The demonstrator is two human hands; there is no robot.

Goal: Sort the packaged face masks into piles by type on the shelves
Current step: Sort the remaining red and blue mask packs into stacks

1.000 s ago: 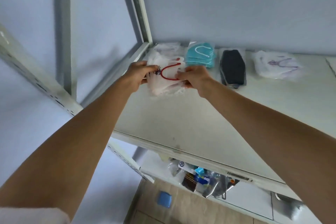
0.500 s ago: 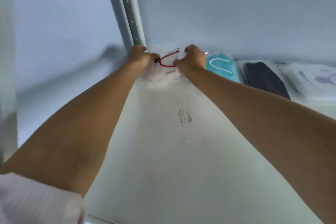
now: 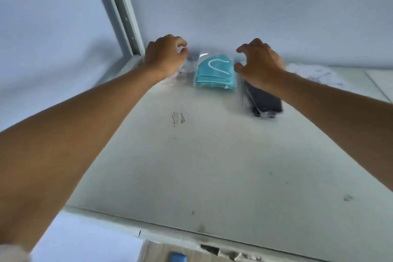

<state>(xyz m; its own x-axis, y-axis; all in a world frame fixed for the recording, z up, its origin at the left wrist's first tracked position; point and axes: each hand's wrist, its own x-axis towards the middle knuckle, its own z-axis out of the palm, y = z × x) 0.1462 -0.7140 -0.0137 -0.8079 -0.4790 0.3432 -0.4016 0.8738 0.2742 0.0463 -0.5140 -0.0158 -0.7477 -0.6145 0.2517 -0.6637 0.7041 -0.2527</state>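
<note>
Here, I see my left hand (image 3: 164, 57) and right hand (image 3: 260, 64) loosely curled, holding nothing, flanking the crinkly plastic-wrapped teal masks (image 3: 215, 73) stacked at the back of the smooth scuffed shelf (image 3: 202, 166).

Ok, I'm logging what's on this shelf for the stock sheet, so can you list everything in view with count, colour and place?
teal mask pile: one stack of packaged masks, teal with a white ear loop on top, back of the shelf between the hands
black mask pile: one stack, black, right of the teal pile, partly under the right wrist
white mask pile: one, clear-wrapped and whitish, back left corner, mostly hidden by the left hand
pale mask pile: one, white with purple loops, blurred, far right at the back
shelf: one, off-white with dark scuffs
shelf upright: one, pale metal, back left
left hand: one, fingers curled, over the white pile
right hand: one, fingers loosely curled, holding nothing
</note>
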